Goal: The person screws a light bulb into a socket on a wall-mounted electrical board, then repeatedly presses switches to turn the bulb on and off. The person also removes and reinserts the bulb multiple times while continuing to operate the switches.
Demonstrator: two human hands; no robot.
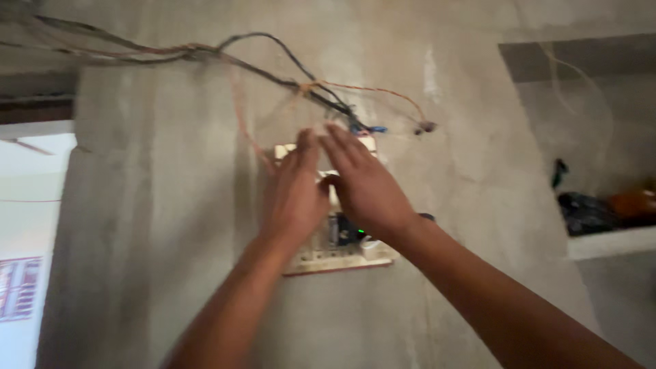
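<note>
A pale switchboard (321,260) is fixed to a bare concrete wall (157,205), and both my hands lie over it. My left hand (294,195) rests flat against the board's left side, fingers stretched upward. My right hand (362,184) covers the upper right part, fingers spread and pointing up-left. The two hands touch near the board's middle. A dark plug or adapter (345,232) with a small green light shows below my right palm. Whether either hand grips anything is hidden by the hands themselves and by blur.
A bundle of loose wires (273,68) runs along the wall from the upper left down to the board's top. A recessed shelf (608,239) at the right holds dark and orange objects. A bright opening (27,205) lies at the left.
</note>
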